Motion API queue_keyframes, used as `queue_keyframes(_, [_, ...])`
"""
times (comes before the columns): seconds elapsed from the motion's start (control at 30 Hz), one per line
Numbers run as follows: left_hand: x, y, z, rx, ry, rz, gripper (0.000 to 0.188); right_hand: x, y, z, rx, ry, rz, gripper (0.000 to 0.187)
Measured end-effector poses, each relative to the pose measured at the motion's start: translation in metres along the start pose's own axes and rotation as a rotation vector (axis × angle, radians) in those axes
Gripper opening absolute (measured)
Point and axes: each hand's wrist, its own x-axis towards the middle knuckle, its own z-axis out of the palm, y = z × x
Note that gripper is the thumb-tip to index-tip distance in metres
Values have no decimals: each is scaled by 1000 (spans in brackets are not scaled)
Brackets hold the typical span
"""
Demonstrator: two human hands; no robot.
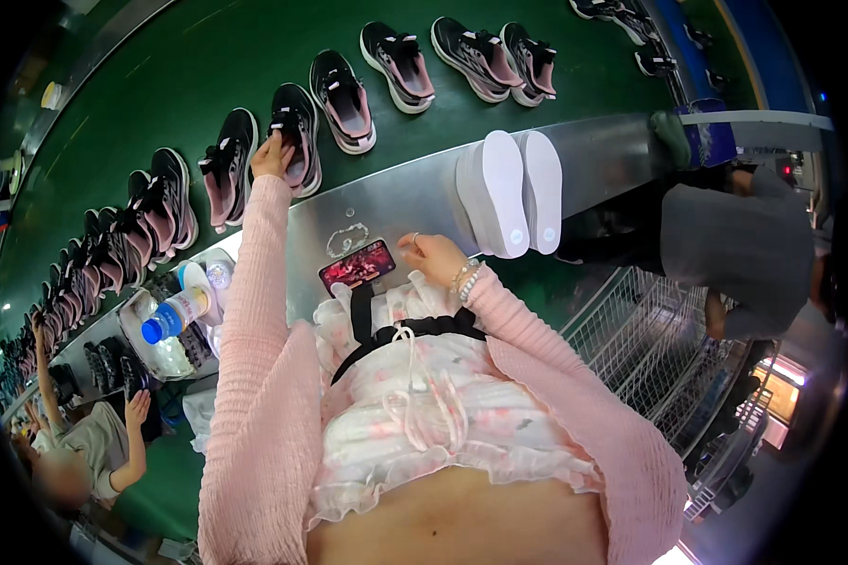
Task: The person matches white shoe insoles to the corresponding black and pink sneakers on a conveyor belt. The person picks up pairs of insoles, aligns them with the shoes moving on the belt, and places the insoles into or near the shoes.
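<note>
My left hand (271, 156) reaches out to a black sneaker with pink lining (297, 127) on the green conveyor belt (254, 56). Its fingers are closed on the shoe's upper near the opening. At the metal ledge (396, 202) in front of my body, my right hand (432, 256) has loosely bent fingers, apart, with nothing visible in them. A phone with a lit screen (358, 267) lies just left of that hand, and a bead bracelet (348, 239) rests beyond the phone. To its right are two stacks of white insoles (501, 193).
More black and pink sneakers (231, 169) line the belt on both sides. A blue-capped bottle (174, 315) stands by a tray at left. One person (94, 443) is at lower left, another in grey (735, 250) at right, near a wire rack (641, 348).
</note>
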Motion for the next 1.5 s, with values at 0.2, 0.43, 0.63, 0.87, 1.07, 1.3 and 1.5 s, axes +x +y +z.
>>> queue_keyframes(0.2, [5, -6, 18, -144, 63, -1, 32, -2, -4, -16, -45, 121, -147, 23])
queue_keyframes(0.43, [3, 5, 40, -215, 282, -76, 25, -30, -7, -74, 115, 541, -113, 22])
queue_keyframes(0.63, [-2, -3, 42, -83, 264, 131, 16, -54, 23, -119, -516, 744, 178, 51])
queue_keyframes(0.87, [-6, -4, 45, 60, 314, 144, 13, -44, 24, -109, -700, 520, 369, 78])
queue_keyframes(1.07, [-26, 12, 43, 1094, 410, 334, 20, -39, 44, -110, -742, 590, 378, 78])
queue_keyframes(1.3, [-58, 61, 24, 1443, 164, 325, 21, -40, 45, -116, -676, 473, 387, 78])
queue_keyframes(1.5, [-152, 153, -135, 1046, 869, 909, 19, -37, 16, -117, -537, 705, -77, 30])
